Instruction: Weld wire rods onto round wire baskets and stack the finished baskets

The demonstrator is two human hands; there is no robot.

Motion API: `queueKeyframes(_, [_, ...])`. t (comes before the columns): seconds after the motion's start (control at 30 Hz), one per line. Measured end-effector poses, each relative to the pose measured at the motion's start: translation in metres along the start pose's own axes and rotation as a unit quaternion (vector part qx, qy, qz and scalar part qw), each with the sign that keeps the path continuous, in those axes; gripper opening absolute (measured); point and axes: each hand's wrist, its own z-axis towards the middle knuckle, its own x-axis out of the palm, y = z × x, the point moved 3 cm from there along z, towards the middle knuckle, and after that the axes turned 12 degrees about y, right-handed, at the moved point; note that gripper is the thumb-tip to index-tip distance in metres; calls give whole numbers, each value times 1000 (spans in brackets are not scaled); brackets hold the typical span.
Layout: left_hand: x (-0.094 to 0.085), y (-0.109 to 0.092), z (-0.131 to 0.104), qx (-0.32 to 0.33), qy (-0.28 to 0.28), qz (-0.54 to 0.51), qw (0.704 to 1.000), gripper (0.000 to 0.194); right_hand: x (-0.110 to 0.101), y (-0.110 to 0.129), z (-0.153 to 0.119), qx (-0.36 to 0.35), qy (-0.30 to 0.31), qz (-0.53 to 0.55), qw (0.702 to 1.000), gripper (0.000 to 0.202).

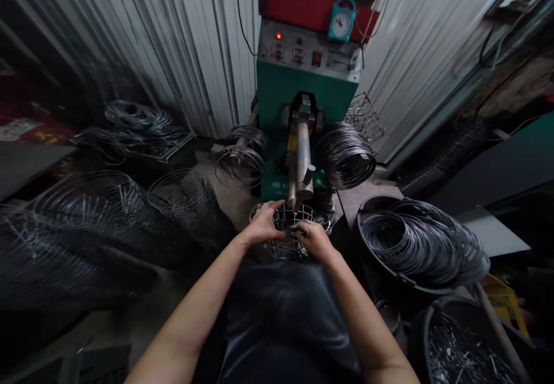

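A round wire basket (285, 248) sits under the metal arm (303, 153) of a green machine (272, 98). An orange glow shows on the basket's wire just below the arm's tip. My left hand (263, 224) grips the basket's left side, thumb and fingers around the wires. On the right side, my right hand (312, 237) has its fingers curled and pressed at the wires; exactly which wire they pinch is too small to tell.
Wire rings hang on both sides of the machine, left (242, 156) and right (348, 154). A black tub (361, 228) of rings and a bin (418, 338) of metal scraps stand right. Stacked wire baskets (95, 217) fill the left. A teal clock (341, 21) tops the machine.
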Motion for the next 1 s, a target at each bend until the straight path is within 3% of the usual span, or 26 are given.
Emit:
queueKeyframes(0.1, [0, -1, 2, -1, 9, 1, 1000, 89, 0, 0, -1, -3, -18, 17, 1000, 14])
queueKeyframes(0.3, [-1, -1, 8, -57, -32, 24, 998, 93, 3, -5, 4, 42, -65, -6, 997, 19])
queueKeyframes(0.43, [-2, 3, 17, -80, -26, 4, 996, 94, -2, -3, 2, 70, -136, 34, 988, 20])
queueKeyframes(0.53, [-2, 4, 20, -71, -29, -1, 997, 94, -4, -7, -21, 129, -218, 136, 958, 29])
queueKeyframes(0.6, [-3, 5, 21, -73, -39, 2, 997, 96, 1, -18, -44, 204, -250, 255, 911, 32])
queueKeyframes(0.67, [-5, 5, 24, -85, -50, -1, 995, 97, 14, -34, -65, 264, -242, 379, 853, 34])
queueKeyframes(0.73, [-6, 6, 27, -104, -52, -9, 993, 96, 31, -47, -86, 288, -230, 437, 821, 37])
queueKeyframes(0.93, [-10, 6, 37, -115, -49, 5, 992, 95, 81, -59, -142, 311, -282, 277, 864, 35])
queueKeyframes(1.0, [-11, 8, 36, -108, -51, 4, 993, 96, 88, -62, -153, 310, -289, 298, 856, 30])
